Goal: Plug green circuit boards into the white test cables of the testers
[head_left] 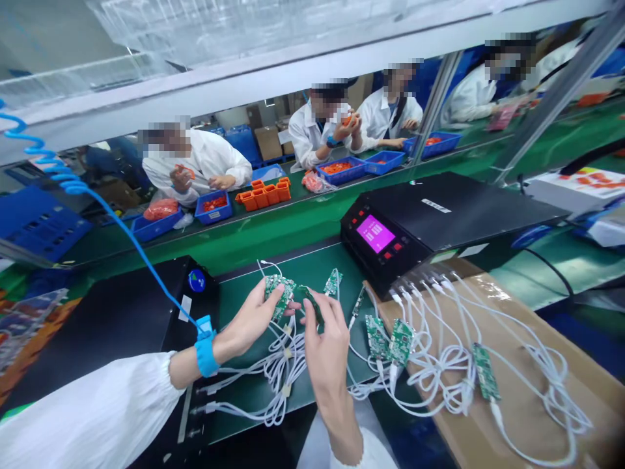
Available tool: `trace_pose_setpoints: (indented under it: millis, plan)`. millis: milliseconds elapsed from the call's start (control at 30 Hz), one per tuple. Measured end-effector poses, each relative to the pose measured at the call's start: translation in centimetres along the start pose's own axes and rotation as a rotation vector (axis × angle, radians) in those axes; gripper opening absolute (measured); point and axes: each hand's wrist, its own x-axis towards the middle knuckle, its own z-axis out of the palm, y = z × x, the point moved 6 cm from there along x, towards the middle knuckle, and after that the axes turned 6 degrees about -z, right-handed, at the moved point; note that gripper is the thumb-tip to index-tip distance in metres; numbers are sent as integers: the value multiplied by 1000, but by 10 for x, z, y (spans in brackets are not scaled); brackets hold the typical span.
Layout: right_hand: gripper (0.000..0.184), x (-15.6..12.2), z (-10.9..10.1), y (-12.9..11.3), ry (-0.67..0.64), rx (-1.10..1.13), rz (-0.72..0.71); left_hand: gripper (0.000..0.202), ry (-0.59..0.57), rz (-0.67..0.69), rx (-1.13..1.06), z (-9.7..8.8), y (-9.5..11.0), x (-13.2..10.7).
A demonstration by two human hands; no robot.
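My left hand (251, 319) pinches a small green circuit board (279, 294) above the dark green mat (254, 391). A blue wrist strap (206, 352) with a coiled blue cord sits on that wrist. My right hand (326, 339) grips another small green board (312, 303) right next to the first; the two boards nearly touch. White cables (280, 365) lie tangled under both hands. More green boards (390, 339) are plugged into white cables to the right, and one (333, 281) lies just beyond my fingers.
A black tester (439, 215) with a magenta screen (374, 232) stands at the right, its cables spilling over a brown cardboard sheet (512, 339). A black box (122, 319) sits at the left. Across the green conveyor (293, 225), several people in white coats work over blue bins and orange parts.
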Motion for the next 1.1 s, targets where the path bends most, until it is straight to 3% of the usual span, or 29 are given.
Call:
trace_pose_setpoints:
  millis: [133,233,433,567,667,767,900,1000,1100]
  plan:
    - [47,-8,29,-9,-55,-119,-65,48,22,71,51,-8,2,3]
    - [53,-16,45,-12,-160,-149,-80,47,23,17,-1,-12,0,6]
    - [49,-4,41,-14,-332,-143,-25,42,-221,-74,-7,-19,10,16]
    - [50,21,51,-17,-425,-74,-48,36,-311,-100,2,-40,26,31]
    - [50,50,72,-16,-432,-72,-127,24,-218,-73,-59,-69,40,47]
    - [43,86,95,-3,-350,-317,-175,10,-22,-20,-55,-103,50,59]
    - [44,111,141,45,-589,-714,28,15,160,71,70,-137,57,64]
    - [50,114,174,68,-722,-713,23,17,205,128,200,-147,57,65]
    - [45,112,194,79,-759,-669,-8,11,126,113,333,-145,51,67]
